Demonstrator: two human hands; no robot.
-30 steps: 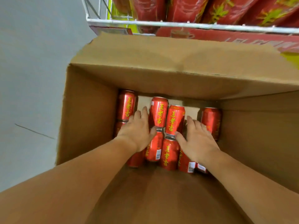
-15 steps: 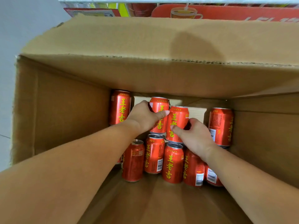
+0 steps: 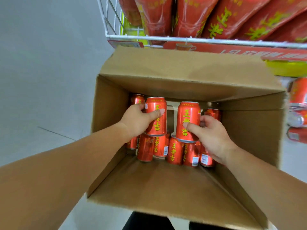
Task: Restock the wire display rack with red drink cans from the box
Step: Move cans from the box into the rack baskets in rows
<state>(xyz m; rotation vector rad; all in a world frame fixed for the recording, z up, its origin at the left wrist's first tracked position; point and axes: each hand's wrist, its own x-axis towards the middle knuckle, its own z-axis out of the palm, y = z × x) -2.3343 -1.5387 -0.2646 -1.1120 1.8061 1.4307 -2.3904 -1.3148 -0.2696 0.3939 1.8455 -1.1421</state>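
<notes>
An open cardboard box (image 3: 174,185) stands on the floor in front of me. My left hand (image 3: 137,122) grips a red can (image 3: 157,107) with yellow characters, lifted above the others. My right hand (image 3: 211,135) grips a second red can (image 3: 188,113), also raised. Several more red cans (image 3: 174,152) lie and stand at the box's bottom, some hidden under my hands. The white wire display rack (image 3: 166,38) is just beyond the box, with large red packs (image 3: 207,15) on its shelf.
A red promotional strip (image 3: 232,50) runs under the rack's front wire. More red cans (image 3: 298,103) sit on a lower level at the right edge. Grey floor (image 3: 41,80) spreads to the left. The box's far flap (image 3: 182,68) leans toward the rack.
Both hands went from resting on the cans to closing round one can each, and have lifted them up off the pile. The view has tilted up to show the rack.
</notes>
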